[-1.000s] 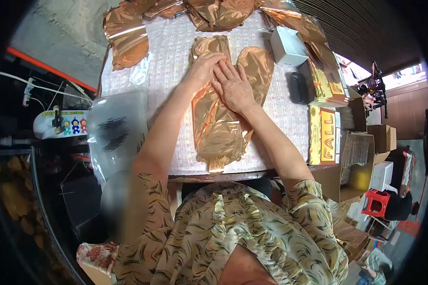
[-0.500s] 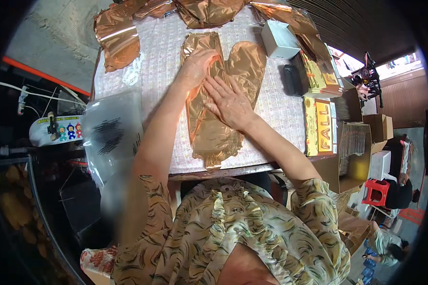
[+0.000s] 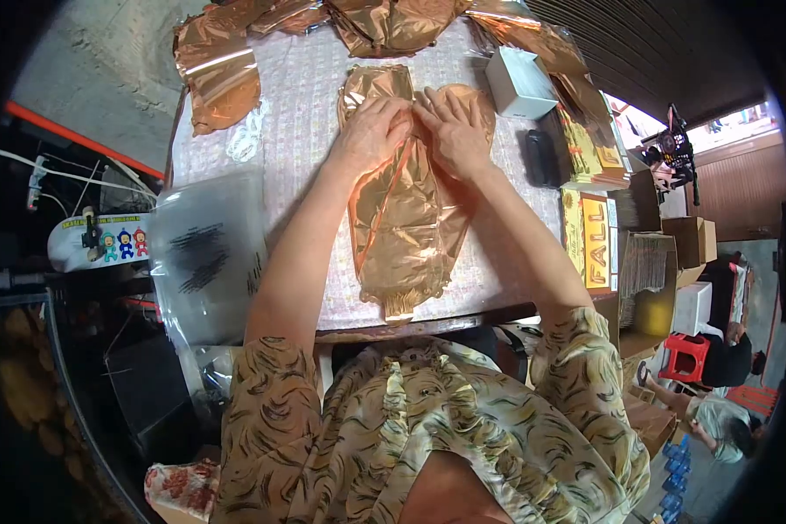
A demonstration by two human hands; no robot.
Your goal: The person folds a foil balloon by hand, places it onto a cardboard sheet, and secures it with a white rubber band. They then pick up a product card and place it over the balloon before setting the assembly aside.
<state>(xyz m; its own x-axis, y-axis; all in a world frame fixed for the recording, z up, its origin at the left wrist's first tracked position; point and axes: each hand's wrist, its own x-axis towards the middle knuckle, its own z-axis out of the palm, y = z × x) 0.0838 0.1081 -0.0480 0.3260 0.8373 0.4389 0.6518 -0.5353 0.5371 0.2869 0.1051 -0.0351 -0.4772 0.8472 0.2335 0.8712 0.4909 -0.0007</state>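
Resting palm down across the right lobe of the copper foil piece, the right hand is held with its fingers spread; nothing is seen gripped by it. The left hand is laid on the far left part of the same piece, its fingers bent and drawn together close to the right hand; whether a fold is pinched beneath them cannot be told. The piece is laid lengthwise in the middle of the table, its ragged near end and narrow tab reaching close to the near edge.

Misalignment seems the likeliest fault: a long slanting crease is already shown between the hands, and if the two sides were pressed unevenly, the layers could be skewed and wrinkles set in. With such thin, slick-looking foil, a sideways push from either palm could make the whole piece slide on the cloth-like cover. If fingertips were dug in rather than laid flat, the foil could be punctured or torn. The near tab might be bent or caught by the sleeve if the body were leaned in.

To the right, the white box is set just beside the lobe and could be nudged by a wide sweep of the right hand. To the left, the clear plastic bags lie near the left forearm and could be dragged.
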